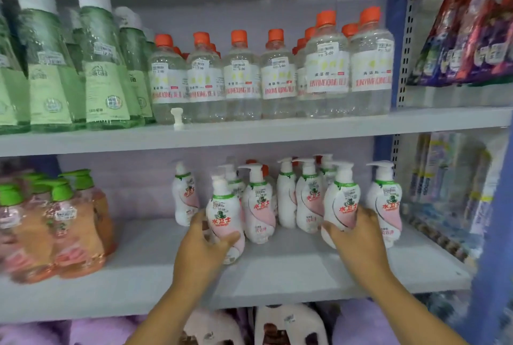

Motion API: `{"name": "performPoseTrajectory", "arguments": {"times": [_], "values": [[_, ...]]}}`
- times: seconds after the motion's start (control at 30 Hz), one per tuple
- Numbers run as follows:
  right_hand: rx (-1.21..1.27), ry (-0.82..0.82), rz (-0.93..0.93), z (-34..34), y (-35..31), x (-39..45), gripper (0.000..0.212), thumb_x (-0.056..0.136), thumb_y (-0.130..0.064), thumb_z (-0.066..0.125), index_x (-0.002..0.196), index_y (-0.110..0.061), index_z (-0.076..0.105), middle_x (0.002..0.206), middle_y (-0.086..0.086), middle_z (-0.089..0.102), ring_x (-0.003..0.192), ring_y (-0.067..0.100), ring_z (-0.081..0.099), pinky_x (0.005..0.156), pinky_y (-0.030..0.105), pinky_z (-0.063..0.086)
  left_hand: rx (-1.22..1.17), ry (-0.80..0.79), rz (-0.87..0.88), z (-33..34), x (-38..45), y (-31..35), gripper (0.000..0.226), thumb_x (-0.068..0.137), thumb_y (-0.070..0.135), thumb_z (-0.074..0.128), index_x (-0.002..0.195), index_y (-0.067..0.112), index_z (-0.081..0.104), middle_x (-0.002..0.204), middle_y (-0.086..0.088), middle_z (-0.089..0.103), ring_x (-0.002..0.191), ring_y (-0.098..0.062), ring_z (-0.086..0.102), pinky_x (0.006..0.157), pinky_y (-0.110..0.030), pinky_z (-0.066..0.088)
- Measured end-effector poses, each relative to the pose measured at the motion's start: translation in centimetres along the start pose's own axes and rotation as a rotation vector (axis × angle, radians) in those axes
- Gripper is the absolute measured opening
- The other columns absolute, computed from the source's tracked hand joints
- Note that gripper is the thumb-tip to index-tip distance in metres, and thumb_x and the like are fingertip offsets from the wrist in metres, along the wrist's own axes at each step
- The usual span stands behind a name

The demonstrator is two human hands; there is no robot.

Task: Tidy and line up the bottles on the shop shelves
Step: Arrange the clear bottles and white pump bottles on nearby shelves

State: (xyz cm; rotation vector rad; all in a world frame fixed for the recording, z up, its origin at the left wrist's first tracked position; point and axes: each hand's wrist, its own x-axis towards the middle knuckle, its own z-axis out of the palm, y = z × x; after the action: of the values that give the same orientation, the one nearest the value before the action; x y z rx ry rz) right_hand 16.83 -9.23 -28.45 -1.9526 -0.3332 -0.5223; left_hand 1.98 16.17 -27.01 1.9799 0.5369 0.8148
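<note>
On the lower shelf (277,269), each hand, left hand (204,244) and right hand (358,236), has fingers clamped round one of roughly nine glossy white-and-pink pump bottles (259,206).

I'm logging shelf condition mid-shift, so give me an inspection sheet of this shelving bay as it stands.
Surface: middle shelf, grey board, front strip bare.
Job's things: white pump bottles clustered unevenly toward the back; orange-capped clear bottles in a row on the upper shelf.
Clutter: loose white pump head on the upper shelf.
Grips: left hand holds one white pump bottle; right hand holds another.
Cables: nothing seen.
Surroundings: green bottles, orange pump bottles, packets in the next bay.
</note>
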Motion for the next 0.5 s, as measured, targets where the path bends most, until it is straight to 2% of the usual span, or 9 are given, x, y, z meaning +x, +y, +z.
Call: {"name": "performPoseTrajectory", "arguments": {"times": [0.07, 0.17, 0.3, 0.37, 0.43, 0.47, 0.5], "values": [[-0.007, 0.041, 0.032, -0.2, -0.1, 0.5, 0.044, 0.076, -0.027, 0.084, 0.113, -0.022, 0.060, 0.103, 0.001, 0.061, 0.095, 0.022, 0.061, 0.084, 0.038, 0.053, 0.061, 0.067, -0.034, -2.7, 1.6, -1.6, 0.062, 0.073, 0.032, 0.088, 0.120, 0.038, 0.049, 0.095, 0.015, 0.063, 0.089, -0.016, 0.062, 0.071, -0.031, 0.044], [-0.017, 0.089, 0.039, 0.3, 0.3, 0.5, 0.046, 0.078, -0.023, 0.083, 0.117, -0.018, 0.059, 0.106, 0.004, 0.062, 0.099, 0.024, 0.061, 0.085, 0.037, 0.050, 0.111, 0.141, -0.077, -5.1, 3.9, -4.1, 0.067, 0.075, 0.034, 0.086, 0.129, 0.029, 0.046, 0.104, 0.005, 0.064, 0.092, -0.024, 0.061, 0.073, -0.033, 0.042], [-0.081, 0.075, 0.110, 1.5, 0.5, -0.5, 0.060, 0.077, -0.034, 0.080, 0.129, -0.022, 0.051, 0.112, 0.005, 0.059, 0.102, 0.029, 0.062, 0.083, 0.043, 0.054, 0.063, 0.163, -0.087, -6.4, 6.2, -6.3, 0.059, 0.074, 0.036, 0.086, 0.115, 0.041, 0.044, 0.105, 0.004, 0.066, 0.094, -0.024, 0.063, 0.075, -0.034, 0.046], [-0.146, 0.155, 0.116, 1.8, -0.3, -1.5, 0.070, 0.075, -0.040, 0.079, 0.135, -0.022, 0.047, 0.121, 0.008, 0.056, 0.110, 0.031, 0.058, 0.086, 0.046, 0.055, 0.027, 0.134, -0.093, -6.7, 7.2, -6.9, 0.058, 0.071, 0.035, 0.088, 0.110, 0.042, 0.044, 0.104, 0.005, 0.067, 0.097, -0.025, 0.067, 0.080, -0.039, 0.053], [-0.229, 0.350, 0.030, 2.5, -2.0, -3.1, 0.069, 0.079, -0.033, 0.079, 0.137, -0.013, 0.047, 0.128, 0.011, 0.050, 0.118, 0.030, 0.049, 0.092, 0.045, 0.050, 0.020, 0.126, -0.098, -6.7, 7.0, -6.8, 0.060, 0.070, 0.033, 0.089, 0.111, 0.037, 0.046, 0.105, 0.003, 0.064, 0.102, -0.028, 0.066, 0.083, -0.042, 0.053], [-0.229, 0.382, -0.045, 3.4, -3.4, -3.9, 0.062, 0.082, -0.030, 0.077, 0.134, -0.012, 0.049, 0.126, 0.009, 0.050, 0.116, 0.027, 0.049, 0.092, 0.043, 0.049, 0.056, 0.200, -0.056, -6.6, 6.5, -6.6, 0.060, 0.070, 0.030, 0.089, 0.114, 0.029, 0.048, 0.108, -0.001, 0.061, 0.106, -0.031, 0.063, 0.084, -0.042, 0.051], [-0.163, 0.334, -0.092, 4.5, -4.9, -4.5, 0.053, 0.084, -0.029, 0.075, 0.130, -0.015, 0.052, 0.122, 0.005, 0.051, 0.111, 0.022, 0.051, 0.091, 0.040, 0.049, 0.104, 0.314, 0.030, -6.4, 6.1, -6.3, 0.060, 0.071, 0.027, 0.088, 0.117, 0.019, 0.051, 0.112, -0.006, 0.058, 0.109, -0.034, 0.058, 0.086, -0.043, 0.048]]}}
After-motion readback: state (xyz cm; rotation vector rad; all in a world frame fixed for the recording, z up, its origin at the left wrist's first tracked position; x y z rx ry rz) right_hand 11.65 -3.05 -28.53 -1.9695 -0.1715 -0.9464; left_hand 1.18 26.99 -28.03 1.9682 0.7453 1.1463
